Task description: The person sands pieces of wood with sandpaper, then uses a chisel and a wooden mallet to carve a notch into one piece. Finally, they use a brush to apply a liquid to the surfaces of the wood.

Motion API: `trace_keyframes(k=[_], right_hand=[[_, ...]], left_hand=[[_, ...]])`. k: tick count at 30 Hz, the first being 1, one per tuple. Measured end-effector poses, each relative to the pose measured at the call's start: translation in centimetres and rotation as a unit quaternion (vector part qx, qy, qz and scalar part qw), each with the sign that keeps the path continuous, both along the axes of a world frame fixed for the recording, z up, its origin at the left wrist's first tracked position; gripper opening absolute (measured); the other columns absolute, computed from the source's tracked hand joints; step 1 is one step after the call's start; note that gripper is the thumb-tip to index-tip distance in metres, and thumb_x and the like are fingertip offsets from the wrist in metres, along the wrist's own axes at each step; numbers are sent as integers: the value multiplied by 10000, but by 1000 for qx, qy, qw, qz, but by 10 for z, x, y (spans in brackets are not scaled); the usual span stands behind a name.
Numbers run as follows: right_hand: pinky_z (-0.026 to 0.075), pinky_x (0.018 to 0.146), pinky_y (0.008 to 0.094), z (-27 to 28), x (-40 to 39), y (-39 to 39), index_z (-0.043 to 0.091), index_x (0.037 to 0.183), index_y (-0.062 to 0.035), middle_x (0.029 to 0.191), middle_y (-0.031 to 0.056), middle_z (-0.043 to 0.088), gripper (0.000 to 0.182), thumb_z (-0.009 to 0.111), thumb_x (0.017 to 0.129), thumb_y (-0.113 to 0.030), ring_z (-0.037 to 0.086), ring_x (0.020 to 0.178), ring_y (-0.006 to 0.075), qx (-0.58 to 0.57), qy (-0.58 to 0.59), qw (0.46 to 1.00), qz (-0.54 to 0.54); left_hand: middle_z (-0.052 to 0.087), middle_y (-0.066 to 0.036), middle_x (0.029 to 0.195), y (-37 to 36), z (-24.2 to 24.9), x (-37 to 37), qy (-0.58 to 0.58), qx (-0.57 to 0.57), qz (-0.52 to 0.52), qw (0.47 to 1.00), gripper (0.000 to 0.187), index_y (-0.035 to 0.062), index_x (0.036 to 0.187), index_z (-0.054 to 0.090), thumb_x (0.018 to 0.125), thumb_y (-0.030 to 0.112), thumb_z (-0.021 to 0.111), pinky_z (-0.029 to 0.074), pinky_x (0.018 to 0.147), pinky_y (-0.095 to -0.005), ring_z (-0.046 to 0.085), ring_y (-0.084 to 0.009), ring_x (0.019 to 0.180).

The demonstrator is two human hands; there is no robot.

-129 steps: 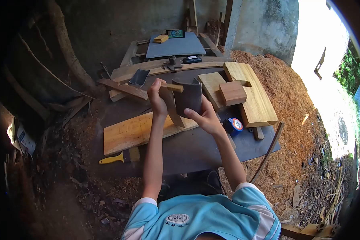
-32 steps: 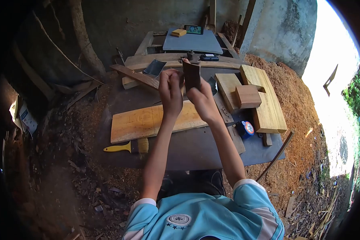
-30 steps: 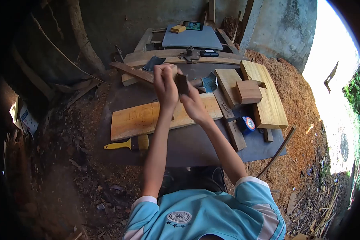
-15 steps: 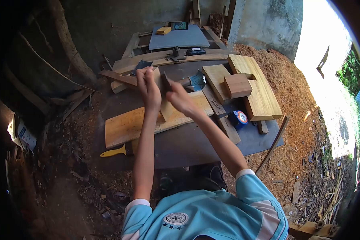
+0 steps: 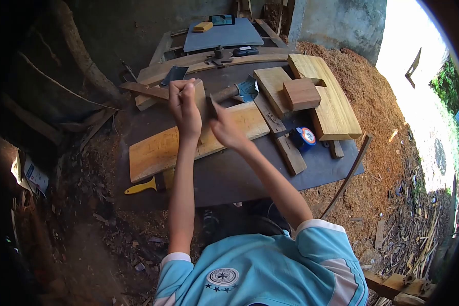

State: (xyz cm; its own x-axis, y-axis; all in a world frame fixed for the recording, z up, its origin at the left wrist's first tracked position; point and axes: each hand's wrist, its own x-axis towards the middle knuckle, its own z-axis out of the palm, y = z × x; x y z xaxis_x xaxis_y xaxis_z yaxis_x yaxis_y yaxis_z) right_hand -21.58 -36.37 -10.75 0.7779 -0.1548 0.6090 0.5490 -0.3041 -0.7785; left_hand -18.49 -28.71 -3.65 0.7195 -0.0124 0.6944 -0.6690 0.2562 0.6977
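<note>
My left hand (image 5: 186,109) is closed round the upper part of a light wooden piece (image 5: 201,102), which stands upright above a long pale board (image 5: 155,154). Just to its right, my right hand (image 5: 225,127) grips a thin dark piece (image 5: 211,108) whose edge points at the wooden piece; blur hides what exactly it is. Behind my right hand lie a round wooden handle (image 5: 224,95) and a blue sheet of sandpaper (image 5: 248,90). A brush with a yellow handle (image 5: 140,187) lies by the board's near edge.
A reddish wood block (image 5: 302,94) rests on thick pale boards (image 5: 336,109) at the right. Near them is a blue tape measure (image 5: 303,138). At the back, a phone (image 5: 222,20) and a yellow block (image 5: 203,27) sit on a grey panel (image 5: 224,38). Sawdust (image 5: 377,122) covers the ground at right.
The whole table sits slightly higher in the view. My right hand has shifted slightly relative to the wooden piece, with the dark piece still in it. My left hand keeps its hold.
</note>
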Motion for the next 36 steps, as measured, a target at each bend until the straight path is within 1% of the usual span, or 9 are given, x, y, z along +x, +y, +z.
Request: trace_keyframes(k=[8, 12, 17, 19, 23, 27, 30, 34, 36], right_hand=[[422, 823, 385, 71, -25, -8, 392, 1219, 24, 975, 252, 575, 515, 386, 705, 39, 534, 980, 403, 71, 51, 995, 45], [409, 867, 349, -16, -10, 6, 345, 1284, 15, 1005, 275, 557, 586, 372, 700, 47, 538, 995, 387, -54, 72, 996, 21], [364, 931, 335, 77, -29, 6, 398, 1245, 39, 1071, 288, 536, 560, 380, 686, 39, 499, 1078, 374, 32, 42, 994, 93], [355, 939, 348, 46, -23, 17, 424, 1228, 42, 1073, 296, 532, 564, 378, 666, 53, 493, 1083, 376, 16, -10, 998, 54], [376, 914, 369, 25, -26, 17, 433, 1226, 34, 1062, 293, 536, 584, 346, 652, 97, 511, 1038, 388, -112, 213, 971, 2], [404, 849, 401, 83, -46, 26, 462, 1230, -19, 1010, 304, 540, 608, 389, 632, 65, 529, 985, 394, 1, 27, 999, 47], [398, 856, 408, 23, -29, 22, 452, 1240, -34, 1024, 292, 542, 628, 356, 634, 100, 530, 988, 388, -101, 206, 973, 16], [418, 843, 409, 53, -43, 29, 429, 1265, -56, 993, 282, 561, 636, 370, 646, 77, 544, 965, 390, -45, 6, 999, 11], [398, 877, 391, 44, -42, 30, 422, 1270, -48, 1108, 273, 521, 616, 375, 666, 63, 496, 1062, 378, -33, 76, 996, 38]], left_hand=[[354, 67, 623, 3, -5, -1, 29, -24, -20, 999, 203, 61, 706, 410, 863, 139, 512, 278, 515, -185, 306, -8, 575], [382, 60, 673, 16, -10, 11, 7, -45, 4, 999, 203, 65, 688, 407, 851, 146, 497, 300, 592, -209, 330, -37, 639], [299, -57, 535, 6, -10, 18, -119, 78, 226, 964, 250, 19, 593, 314, 792, 159, 375, 276, 490, -291, 323, -142, 499], [305, -59, 538, 12, -11, 18, -69, -23, 179, 981, 253, 16, 597, 323, 792, 168, 379, 277, 491, -292, 327, -139, 501], [318, -19, 559, 19, -6, 23, -47, -94, 149, 983, 208, 29, 625, 360, 784, 162, 379, 299, 511, -289, 327, -129, 526], [349, -14, 662, 17, -17, 24, -30, -119, 125, 985, 140, 39, 703, 377, 785, 151, 383, 308, 565, -258, 334, -101, 607], [361, -14, 735, 26, -17, 18, -18, -159, 71, 985, 122, 44, 781, 393, 797, 165, 390, 322, 626, -247, 342, -96, 660], [375, -14, 761, 21, -22, 29, -29, -170, 58, 983, 169, 49, 814, 416, 831, 216, 404, 323, 651, -238, 355, -94, 681], [379, -14, 758, 18, -25, 27, 2, -193, 39, 980, 204, 50, 826, 419, 853, 252, 408, 321, 647, -234, 356, -91, 676]])
